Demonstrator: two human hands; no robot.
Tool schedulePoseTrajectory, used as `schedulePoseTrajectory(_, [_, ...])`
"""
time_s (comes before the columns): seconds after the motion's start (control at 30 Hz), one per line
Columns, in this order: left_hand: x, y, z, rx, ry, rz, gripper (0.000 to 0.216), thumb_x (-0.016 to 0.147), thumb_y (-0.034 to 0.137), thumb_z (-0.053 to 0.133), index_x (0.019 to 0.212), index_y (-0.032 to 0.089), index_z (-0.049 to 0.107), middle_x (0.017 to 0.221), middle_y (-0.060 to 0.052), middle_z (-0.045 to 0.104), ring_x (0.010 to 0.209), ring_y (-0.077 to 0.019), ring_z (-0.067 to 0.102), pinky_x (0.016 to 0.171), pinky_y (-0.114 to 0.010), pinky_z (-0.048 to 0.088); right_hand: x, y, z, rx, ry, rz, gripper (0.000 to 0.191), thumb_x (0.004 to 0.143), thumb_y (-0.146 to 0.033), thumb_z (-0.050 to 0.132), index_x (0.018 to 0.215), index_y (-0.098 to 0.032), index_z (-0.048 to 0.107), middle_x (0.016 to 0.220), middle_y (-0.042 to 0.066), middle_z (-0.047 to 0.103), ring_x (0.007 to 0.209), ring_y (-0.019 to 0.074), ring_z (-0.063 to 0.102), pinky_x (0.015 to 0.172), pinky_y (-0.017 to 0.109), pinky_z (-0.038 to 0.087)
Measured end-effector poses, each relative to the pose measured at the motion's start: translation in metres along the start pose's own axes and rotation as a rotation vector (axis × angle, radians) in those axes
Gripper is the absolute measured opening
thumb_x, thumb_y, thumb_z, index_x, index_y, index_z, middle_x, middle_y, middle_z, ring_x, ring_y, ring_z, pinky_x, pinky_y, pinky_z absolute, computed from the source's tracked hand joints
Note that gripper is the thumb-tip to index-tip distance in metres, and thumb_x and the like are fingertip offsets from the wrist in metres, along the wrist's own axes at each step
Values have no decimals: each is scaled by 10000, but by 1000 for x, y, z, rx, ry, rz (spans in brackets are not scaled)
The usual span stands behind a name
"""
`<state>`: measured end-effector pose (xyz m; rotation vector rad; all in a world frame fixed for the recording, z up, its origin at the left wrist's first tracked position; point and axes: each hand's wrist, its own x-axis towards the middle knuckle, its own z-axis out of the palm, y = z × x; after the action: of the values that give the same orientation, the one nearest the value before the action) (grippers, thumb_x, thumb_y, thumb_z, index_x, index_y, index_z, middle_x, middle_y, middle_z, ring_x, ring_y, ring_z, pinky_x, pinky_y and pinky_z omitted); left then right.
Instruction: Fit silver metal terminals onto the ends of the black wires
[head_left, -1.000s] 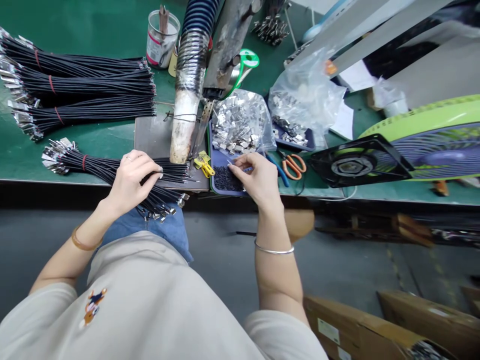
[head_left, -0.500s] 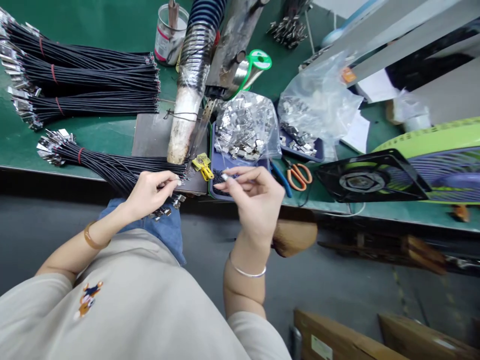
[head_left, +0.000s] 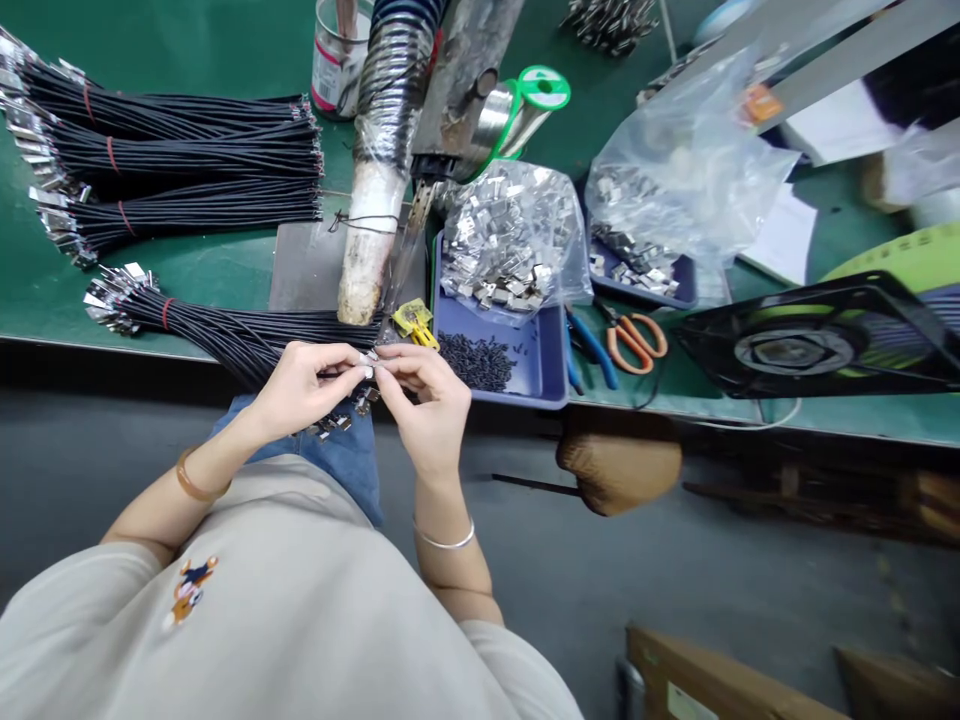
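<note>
two hands (head_left: 307,388) jointly pinching tiny silvery part (head_left: 371,358); four red-banded cable bundles (head_left: 202,154); two blue trays (head_left: 553,375).

Cable bundles (head_left: 206,155) lie left of the tray (head_left: 540,368), scissors (head_left: 632,335) right; what seems a clip (head_left: 417,322) sits between bundles and tray.

looks like a cable workshop, with bundled black cables (head_left: 225,328), wire spool (head_left: 496,118) and pliers (head_left: 596,348) crowding a green desk (head_left: 187,50).

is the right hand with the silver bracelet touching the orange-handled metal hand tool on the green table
Apart. The head view shows a plain gap, with much of the blue plastic tray between the right hand and the orange-handled tool.
</note>
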<state>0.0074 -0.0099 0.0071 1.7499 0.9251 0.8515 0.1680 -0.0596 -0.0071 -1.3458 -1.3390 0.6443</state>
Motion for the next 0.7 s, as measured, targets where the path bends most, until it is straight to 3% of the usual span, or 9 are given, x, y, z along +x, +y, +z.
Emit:
schedulePoseTrajectory(0.13, [-1,0,1,-4,6,11,138,854,223,620,807,126,708,724,-25,725,620,-97,605,593,-180,455,-5,1,6,-115,81,-154,78,871,-162,667,818,-212,694,970,49,755,908,181,744,785,326,637])
schedulePoseTrajectory(0.27, [-2,-2,1,-70,4,-55,182,879,252,581,778,124,662,594,11,614,521,-79,523,534,-182,419,-10,6,9,-250,160,-324,109,882,-127,667,895,-225,712,997,51,767,939,186,746,866,355,626])
schedulePoseTrajectory(0.43, [-1,-1,0,-112,-21,-103,198,846,279,607,735,121,652,542,34,531,493,-64,434,500,-182,361,-12,4,7,-51,216,-225,106,943,-165,604,951,-232,686,987,35,762,915,170,752,816,329,640])
schedulePoseTrajectory(0.6, [2,1,1,-140,-72,-144,206,798,271,622,678,109,664,562,13,558,519,-64,408,497,-182,329,-12,-2,9,115,127,-65,103,980,-210,560,909,-207,635,983,39,755,810,150,771,731,287,658])
schedulePoseTrajectory(0.7, [3,0,3,-175,-46,-168,190,785,276,621,735,104,686,528,38,481,512,-64,360,497,-187,309,-13,0,9,1,237,-206,76,929,-147,632,914,-219,651,976,24,759,841,149,767,764,292,655])
